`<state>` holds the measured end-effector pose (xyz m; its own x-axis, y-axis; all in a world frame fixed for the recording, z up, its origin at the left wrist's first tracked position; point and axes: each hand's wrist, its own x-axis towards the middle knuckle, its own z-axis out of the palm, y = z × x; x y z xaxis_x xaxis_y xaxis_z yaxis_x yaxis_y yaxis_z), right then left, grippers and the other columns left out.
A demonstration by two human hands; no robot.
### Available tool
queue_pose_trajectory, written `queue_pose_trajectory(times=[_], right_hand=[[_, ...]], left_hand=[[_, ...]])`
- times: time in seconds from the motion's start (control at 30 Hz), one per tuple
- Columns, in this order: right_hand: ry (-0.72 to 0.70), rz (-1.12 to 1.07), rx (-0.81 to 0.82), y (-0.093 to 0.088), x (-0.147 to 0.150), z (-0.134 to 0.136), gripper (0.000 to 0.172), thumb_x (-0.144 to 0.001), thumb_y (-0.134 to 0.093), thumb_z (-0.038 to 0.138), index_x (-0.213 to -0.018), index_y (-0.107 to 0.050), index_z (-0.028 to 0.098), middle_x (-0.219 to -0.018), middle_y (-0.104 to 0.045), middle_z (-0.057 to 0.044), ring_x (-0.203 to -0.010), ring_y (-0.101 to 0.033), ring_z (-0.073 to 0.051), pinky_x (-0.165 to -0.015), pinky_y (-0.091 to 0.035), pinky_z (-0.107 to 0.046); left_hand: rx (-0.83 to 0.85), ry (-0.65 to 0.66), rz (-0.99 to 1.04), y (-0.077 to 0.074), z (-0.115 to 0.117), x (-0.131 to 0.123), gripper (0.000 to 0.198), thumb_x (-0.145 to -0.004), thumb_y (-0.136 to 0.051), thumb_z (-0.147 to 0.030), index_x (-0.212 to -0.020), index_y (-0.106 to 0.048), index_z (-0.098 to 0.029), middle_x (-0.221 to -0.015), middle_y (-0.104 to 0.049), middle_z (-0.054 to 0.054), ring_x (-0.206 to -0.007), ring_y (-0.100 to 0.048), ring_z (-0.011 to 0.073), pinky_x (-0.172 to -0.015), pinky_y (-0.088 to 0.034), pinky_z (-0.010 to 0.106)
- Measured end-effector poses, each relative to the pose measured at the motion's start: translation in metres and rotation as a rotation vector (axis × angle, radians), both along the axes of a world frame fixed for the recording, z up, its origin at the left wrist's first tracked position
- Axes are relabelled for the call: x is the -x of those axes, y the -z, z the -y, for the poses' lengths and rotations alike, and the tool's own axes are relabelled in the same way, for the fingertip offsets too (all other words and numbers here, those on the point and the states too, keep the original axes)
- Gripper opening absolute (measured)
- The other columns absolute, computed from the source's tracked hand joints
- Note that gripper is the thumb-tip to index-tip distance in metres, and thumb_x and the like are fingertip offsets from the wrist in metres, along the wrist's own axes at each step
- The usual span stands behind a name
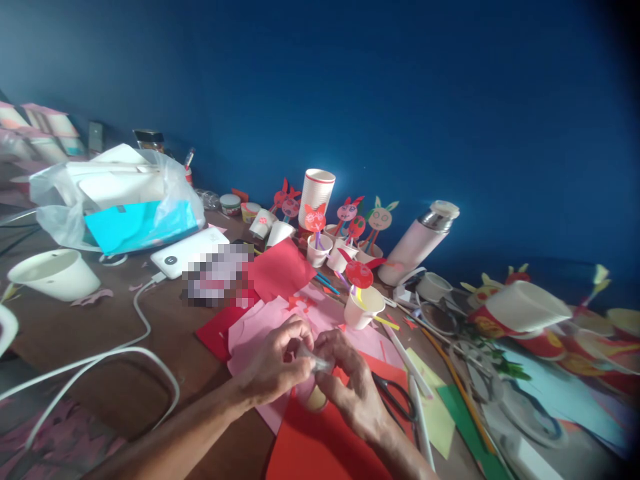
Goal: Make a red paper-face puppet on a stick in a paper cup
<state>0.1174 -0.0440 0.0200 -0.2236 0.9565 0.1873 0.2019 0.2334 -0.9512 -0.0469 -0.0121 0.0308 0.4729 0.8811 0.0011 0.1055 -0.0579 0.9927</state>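
My left hand (280, 363) and my right hand (353, 387) meet low in the middle of the view. Both are closed, fingertips pinching a small greyish, see-through piece (321, 364) whose kind I cannot make out. Just under it a rounded tan thing (316, 400) shows, partly hidden by the fingers. Beneath the hands lie pink paper (250, 333) and a red-orange sheet (310, 447). Black-handled scissors (397, 400) rest right of my right hand. Beyond the hands stands a white paper cup (364, 310) with a red paper face (359, 272) on a stick.
Several more cups with paper animal faces (347, 211) stand by the blue wall, near a pink thermos (420, 243). To the left are a power bank (190, 252) with a white cable (143, 313) and a plastic bag (50, 193). Stacked cups (525, 307) crowd the right side.
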Motion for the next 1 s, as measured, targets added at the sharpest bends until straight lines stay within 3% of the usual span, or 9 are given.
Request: queue_pose_trajectory(times=[0.23,0.37,0.47,0.57,0.67,0.8,1.0], right_hand=[[-0.073,-0.097,0.038,0.0,-0.007,-0.004,0.004,-0.072,-0.055,0.024,-0.072,-0.055,0.019,-0.084,-0.053,-0.003,-0.085,-0.051,-0.02,-0.077,-0.039,-0.031],[-0.091,-0.135,0.081,0.0,-0.01,-0.007,0.006,-0.071,-0.056,0.024,-0.075,-0.055,0.02,-0.085,-0.051,-0.002,-0.084,-0.05,-0.019,-0.074,-0.039,-0.029],[-0.083,-0.11,0.073,-0.001,-0.008,-0.006,0.003,-0.073,-0.055,0.023,-0.074,-0.055,0.02,-0.081,-0.051,-0.002,-0.083,-0.051,-0.018,-0.073,-0.039,-0.029],[-0.041,-0.051,0.032,-0.001,-0.005,-0.003,0.002,-0.073,-0.054,0.021,-0.073,-0.055,0.02,-0.084,-0.053,-0.002,-0.082,-0.052,-0.018,-0.075,-0.04,-0.03],[-0.032,-0.057,0.014,-0.002,-0.004,-0.001,0.005,-0.073,-0.054,0.021,-0.075,-0.059,0.02,-0.087,-0.055,-0.003,-0.083,-0.053,-0.018,-0.074,-0.041,-0.03],[-0.075,-0.133,0.123,-0.006,-0.008,-0.002,0.012,-0.073,-0.055,0.023,-0.079,-0.064,0.02,-0.086,-0.053,-0.004,-0.08,-0.053,-0.018,-0.064,-0.044,-0.027],[-0.182,-0.209,0.226,-0.013,-0.014,-0.004,0.017,-0.07,-0.056,0.025,-0.08,-0.068,0.019,-0.087,-0.052,-0.004,-0.06,-0.05,-0.012,-0.047,-0.043,-0.022]], left_hand=[[0.194,0.09,0.209,0.005,-0.002,0.002,0.008,-0.07,-0.051,-0.021,-0.075,-0.051,-0.015,-0.091,-0.046,0.001,-0.05,-0.051,0.0069,-0.046,-0.042,0.024],[0.228,0.122,0.224,0.005,-0.004,0.005,0.01,-0.07,-0.051,-0.022,-0.075,-0.053,-0.013,-0.087,-0.048,0.002,-0.051,-0.054,0.0096,-0.05,-0.045,0.027],[0.218,0.118,0.192,0.003,-0.002,0.004,0.011,-0.072,-0.051,-0.024,-0.077,-0.052,-0.014,-0.074,-0.048,-0.001,-0.05,-0.051,0.0097,-0.049,-0.042,0.025],[0.147,0.074,0.067,0.0,0.002,0.001,0.019,-0.076,-0.056,-0.032,-0.084,-0.051,-0.016,-0.06,-0.04,-0.006,-0.048,-0.038,0.0068,-0.045,-0.031,0.02],[0.085,0.068,0.019,-0.001,0.003,-0.001,0.027,-0.075,-0.061,-0.039,-0.081,-0.048,-0.016,-0.062,-0.036,-0.006,-0.051,-0.032,0.006,-0.046,-0.025,0.019],[0.1,0.141,0.123,0.002,0.0,0.0,0.032,-0.079,-0.057,-0.045,-0.074,-0.045,-0.016,-0.071,-0.04,-0.003,-0.052,-0.036,0.0059,-0.047,-0.026,0.021],[0.211,0.225,0.232,0.003,-0.002,0.004,0.035,-0.078,-0.057,-0.049,-0.077,-0.044,-0.016,-0.069,-0.04,-0.003,-0.049,-0.036,0.005,-0.045,-0.025,0.021]])
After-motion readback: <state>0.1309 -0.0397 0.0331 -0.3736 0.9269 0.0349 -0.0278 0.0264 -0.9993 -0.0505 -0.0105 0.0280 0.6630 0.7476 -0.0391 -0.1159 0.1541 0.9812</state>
